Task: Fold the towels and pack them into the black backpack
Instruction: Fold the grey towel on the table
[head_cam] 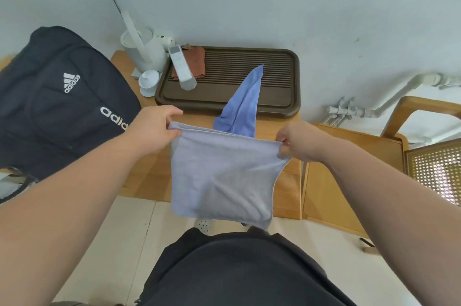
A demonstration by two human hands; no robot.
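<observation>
Both my hands pinch one pale blue towel at frame centre: left hand, right hand. One black backpack sits left; one wooden table and one brown tray against a white wall.

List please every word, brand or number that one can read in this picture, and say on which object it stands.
"adidas", small, under the three-stripe logo on the black backpack.
"adid", larger, lower on the same backpack; the left hand hides the rest.
Remote control on the tray: any markings are too blurred to read.
</observation>
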